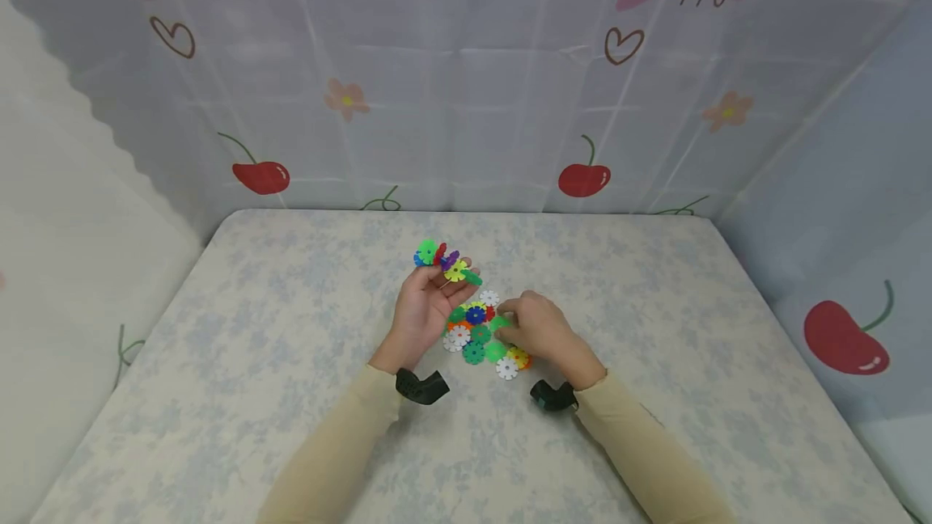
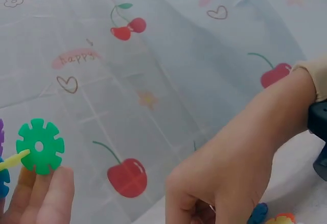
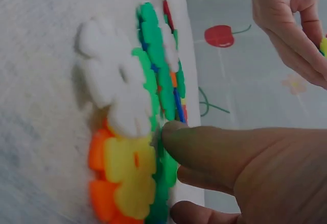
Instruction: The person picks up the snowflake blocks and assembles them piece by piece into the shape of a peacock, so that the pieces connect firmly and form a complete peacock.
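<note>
My left hand [image 1: 425,314] holds up a joined chain of notched plastic discs [image 1: 453,267] in green, blue, red, purple and yellow. In the left wrist view a green disc [image 2: 40,146] at the chain's end, joined to a yellow one, stands against the fingertips. My right hand [image 1: 540,327] reaches down over the right side of the loose disc pile. Its thumb and fingers are bent and spread apart at a light green disc [image 1: 499,322]. In the right wrist view, the thumb tip lies right at the discs' edges, near a white disc [image 3: 116,78].
The loose pile also holds a dark blue disc [image 1: 476,314], a teal one [image 1: 474,352], a white one [image 1: 506,369] and a yellow one [image 1: 518,357] over orange. It lies on a table with a floral cloth [image 1: 306,289]. A printed curtain [image 1: 451,128] hangs behind.
</note>
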A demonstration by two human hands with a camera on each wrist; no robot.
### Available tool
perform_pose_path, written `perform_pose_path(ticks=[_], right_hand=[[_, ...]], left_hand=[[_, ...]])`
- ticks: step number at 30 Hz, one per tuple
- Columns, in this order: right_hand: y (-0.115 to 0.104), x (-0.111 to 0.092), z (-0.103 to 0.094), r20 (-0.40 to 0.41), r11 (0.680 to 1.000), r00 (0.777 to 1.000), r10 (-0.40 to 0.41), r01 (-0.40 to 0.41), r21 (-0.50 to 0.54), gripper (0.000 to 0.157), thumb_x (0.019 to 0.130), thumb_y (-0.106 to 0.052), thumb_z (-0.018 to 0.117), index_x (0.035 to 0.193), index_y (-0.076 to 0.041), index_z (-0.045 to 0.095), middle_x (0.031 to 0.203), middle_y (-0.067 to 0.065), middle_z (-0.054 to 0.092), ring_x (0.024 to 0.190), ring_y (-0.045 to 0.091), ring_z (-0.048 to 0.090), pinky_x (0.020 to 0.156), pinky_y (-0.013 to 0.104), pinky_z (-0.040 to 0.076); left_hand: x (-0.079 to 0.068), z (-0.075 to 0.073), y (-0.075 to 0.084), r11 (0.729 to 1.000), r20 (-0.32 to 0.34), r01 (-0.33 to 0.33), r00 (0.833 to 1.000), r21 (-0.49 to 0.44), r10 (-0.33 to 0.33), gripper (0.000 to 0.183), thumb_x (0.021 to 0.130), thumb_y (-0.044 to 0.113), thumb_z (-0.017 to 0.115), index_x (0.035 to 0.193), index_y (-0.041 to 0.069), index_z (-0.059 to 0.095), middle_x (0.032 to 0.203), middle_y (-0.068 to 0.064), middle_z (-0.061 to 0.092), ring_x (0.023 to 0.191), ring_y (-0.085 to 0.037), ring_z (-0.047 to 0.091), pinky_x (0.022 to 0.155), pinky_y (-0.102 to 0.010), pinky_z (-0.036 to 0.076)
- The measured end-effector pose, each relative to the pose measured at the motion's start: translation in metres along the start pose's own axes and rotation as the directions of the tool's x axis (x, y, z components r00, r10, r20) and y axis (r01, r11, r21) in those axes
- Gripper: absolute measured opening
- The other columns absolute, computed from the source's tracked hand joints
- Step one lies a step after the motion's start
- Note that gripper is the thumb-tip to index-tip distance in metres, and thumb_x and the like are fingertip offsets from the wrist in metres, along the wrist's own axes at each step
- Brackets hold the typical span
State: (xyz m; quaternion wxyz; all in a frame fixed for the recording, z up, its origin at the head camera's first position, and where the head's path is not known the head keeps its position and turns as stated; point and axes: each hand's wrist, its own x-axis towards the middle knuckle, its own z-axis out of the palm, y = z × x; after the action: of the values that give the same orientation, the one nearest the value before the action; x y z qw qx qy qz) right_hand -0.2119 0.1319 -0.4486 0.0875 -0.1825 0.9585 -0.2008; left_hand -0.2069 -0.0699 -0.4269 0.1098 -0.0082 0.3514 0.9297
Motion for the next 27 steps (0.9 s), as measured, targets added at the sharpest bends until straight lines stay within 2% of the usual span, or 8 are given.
perform_pose_path(ticks=[6,11,13,17,18,20,23,27], right_hand=[[0.001,0.001,0.007,-0.034,0.998,0.999,0.026,-0.024,0.06,0.025,0.087,-0.018,0.082,0.107,-0.006,0.074,0.091,0.008,0.066,0.079,0.019,0.059,0.071,0.035,0.053],[0.01,-0.001,-0.003,-0.089,0.946,0.996,-0.012,0.04,0.322,0.008,0.094,-0.011,0.073,0.098,-0.005,0.071,0.088,0.007,0.069,0.073,0.014,0.059,0.067,0.03,0.052],[0.012,-0.004,-0.013,-0.186,0.848,0.982,-0.022,0.117,0.516,0.006,0.095,-0.005,0.068,0.098,0.0,0.069,0.085,0.006,0.069,0.07,0.012,0.062,0.065,0.025,0.054],[0.005,-0.015,-0.032,-0.443,0.549,0.896,-0.022,0.382,0.744,0.011,0.093,0.008,0.065,0.1,0.016,0.063,0.083,-0.003,0.073,0.07,0.006,0.072,0.07,0.023,0.061],[0.002,-0.017,-0.035,-0.494,0.498,0.869,-0.032,0.442,0.746,0.012,0.092,0.011,0.064,0.1,0.019,0.061,0.082,-0.006,0.073,0.071,0.006,0.073,0.071,0.023,0.062],[-0.005,-0.021,-0.039,-0.564,0.453,0.824,-0.056,0.524,0.721,0.012,0.09,0.016,0.064,0.099,0.022,0.06,0.081,-0.011,0.074,0.071,0.003,0.074,0.071,0.023,0.062],[-0.012,-0.024,-0.04,-0.606,0.459,0.789,-0.102,0.578,0.675,0.01,0.087,0.019,0.064,0.096,0.023,0.061,0.082,-0.014,0.075,0.071,0.001,0.074,0.071,0.022,0.062],[-0.016,-0.025,-0.039,-0.618,0.485,0.777,-0.121,0.589,0.646,0.01,0.086,0.019,0.066,0.095,0.021,0.063,0.084,-0.016,0.074,0.072,0.0,0.074,0.071,0.022,0.061]], left_hand=[[-0.001,0.002,0.0,1.0,0.035,-0.005,0.999,0.004,0.005,0.021,0.107,0.014,0.03,0.112,0.011,0.051,0.103,-0.002,0.073,0.083,-0.013,0.072,0.087,-0.029,0.062],[-0.002,0.002,-0.001,0.998,0.063,-0.045,0.997,0.04,0.042,0.023,0.11,0.013,0.034,0.102,0.016,0.055,0.099,0.003,0.075,0.075,-0.009,0.064,0.078,-0.024,0.058],[-0.003,0.002,-0.001,0.995,0.08,-0.07,0.995,0.063,0.065,0.025,0.109,0.011,0.037,0.095,0.018,0.056,0.093,0.005,0.073,0.072,-0.009,0.058,0.073,-0.023,0.052],[-0.004,0.0,-0.002,0.983,0.16,-0.137,0.98,0.125,0.116,0.032,0.107,0.006,0.048,0.082,0.021,0.061,0.081,0.009,0.067,0.072,-0.007,0.055,0.073,-0.021,0.05],[-0.004,-0.001,-0.002,0.979,0.188,-0.155,0.974,0.133,0.128,0.031,0.105,0.005,0.053,0.081,0.021,0.065,0.08,0.01,0.067,0.072,-0.007,0.057,0.074,-0.02,0.052],[-0.004,-0.002,-0.002,0.97,0.245,-0.19,0.958,0.151,0.15,0.026,0.101,0.008,0.062,0.082,0.023,0.071,0.08,0.012,0.07,0.076,-0.005,0.064,0.08,-0.02,0.056],[-0.005,-0.003,-0.003,0.96,0.291,-0.227,0.941,0.166,0.172,0.015,0.096,0.014,0.071,0.085,0.024,0.075,0.084,0.012,0.073,0.08,-0.003,0.068,0.083,-0.02,0.058],[-0.005,-0.004,-0.004,0.956,0.314,-0.244,0.931,0.164,0.184,0.014,0.095,0.014,0.071,0.086,0.024,0.076,0.085,0.012,0.074,0.082,-0.003,0.069,0.084,-0.02,0.058]])
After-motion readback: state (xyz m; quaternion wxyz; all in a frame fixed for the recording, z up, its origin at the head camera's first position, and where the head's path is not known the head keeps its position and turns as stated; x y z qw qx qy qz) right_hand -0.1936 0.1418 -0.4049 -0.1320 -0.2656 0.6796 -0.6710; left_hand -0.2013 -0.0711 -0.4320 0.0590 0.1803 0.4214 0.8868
